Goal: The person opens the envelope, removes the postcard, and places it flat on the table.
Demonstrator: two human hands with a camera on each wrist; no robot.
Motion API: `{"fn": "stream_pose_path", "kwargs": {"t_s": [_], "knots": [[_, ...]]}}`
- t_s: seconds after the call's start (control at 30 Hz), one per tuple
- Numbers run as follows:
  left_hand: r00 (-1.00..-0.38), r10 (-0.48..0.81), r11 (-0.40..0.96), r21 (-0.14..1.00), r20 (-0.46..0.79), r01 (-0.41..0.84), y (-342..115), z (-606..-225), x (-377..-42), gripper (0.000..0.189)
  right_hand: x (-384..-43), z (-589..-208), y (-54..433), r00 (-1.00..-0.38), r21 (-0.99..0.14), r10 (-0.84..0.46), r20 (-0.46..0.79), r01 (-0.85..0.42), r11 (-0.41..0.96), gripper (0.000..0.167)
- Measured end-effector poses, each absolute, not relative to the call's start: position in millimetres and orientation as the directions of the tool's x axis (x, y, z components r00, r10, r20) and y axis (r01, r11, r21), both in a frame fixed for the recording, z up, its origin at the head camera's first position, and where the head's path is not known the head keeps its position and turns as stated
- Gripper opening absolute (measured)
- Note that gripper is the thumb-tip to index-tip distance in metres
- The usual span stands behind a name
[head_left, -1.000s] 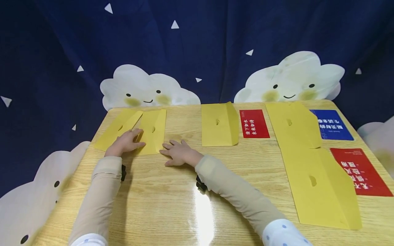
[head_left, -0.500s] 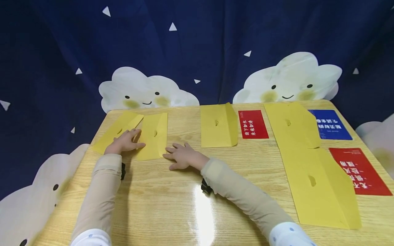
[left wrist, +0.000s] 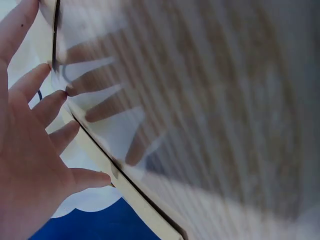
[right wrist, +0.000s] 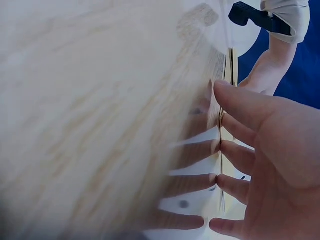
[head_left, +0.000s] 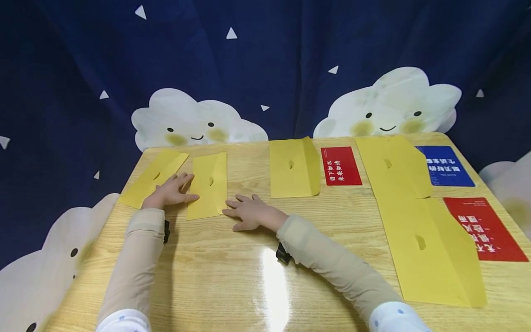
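In the head view my left hand (head_left: 170, 191) reaches between two yellow envelopes. Its fingers rest at the inner edge of the slanted envelope (head_left: 146, 183), and the thumb touches the left edge of the upright-lying envelope (head_left: 204, 196). My right hand (head_left: 250, 213) lies spread, fingertips at that second envelope's lower right corner. Neither hand grips anything. The left wrist view shows the left hand (left wrist: 30, 155) with fingers spread and tips down on the tabletop. In the right wrist view the right hand (right wrist: 280, 150) also has its fingers extended against the table.
A third yellow envelope (head_left: 290, 170) and a red card (head_left: 341, 166) lie at the back middle. To the right are two larger yellow envelopes (head_left: 392, 161), a blue card (head_left: 450, 167) and a larger red card (head_left: 489, 230). A dark blue curtain (head_left: 269, 55) hangs behind the wooden table (head_left: 215, 276).
The second envelope has shifted toward me and slightly right, and a gap now separates it from the slanted one. My right hand has moved slightly right and nearer; the left stays almost in place.
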State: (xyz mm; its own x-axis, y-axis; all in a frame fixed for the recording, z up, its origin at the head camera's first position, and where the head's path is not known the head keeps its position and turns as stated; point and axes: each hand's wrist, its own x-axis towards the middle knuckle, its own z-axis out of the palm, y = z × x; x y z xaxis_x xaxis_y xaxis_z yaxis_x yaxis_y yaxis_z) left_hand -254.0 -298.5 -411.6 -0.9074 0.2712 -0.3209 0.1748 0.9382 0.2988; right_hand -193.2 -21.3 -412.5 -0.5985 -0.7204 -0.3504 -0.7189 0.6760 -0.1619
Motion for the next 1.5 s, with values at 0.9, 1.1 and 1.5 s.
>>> {"fn": "stream_pose_path", "kwargs": {"t_s": [0.9, 1.1, 1.5], "knots": [[-0.902, 0.354, 0.918, 0.277, -0.248, 0.285, -275, -413, -230, 0.085, -177, -406, 6, -0.549, -0.283, -0.761, -0.345, -0.713, 0.642, 0.059], [-0.895, 0.374, 0.910, 0.283, -0.243, 0.303, -271, -412, -225, 0.084, -173, -405, 10, -0.535, -0.300, -0.771, -0.345, -0.716, 0.630, 0.058], [-0.889, 0.402, 0.900, 0.271, -0.220, 0.341, -264, -412, -215, 0.081, -164, -405, 19, -0.519, -0.335, -0.793, -0.319, -0.721, 0.607, 0.057]]}}
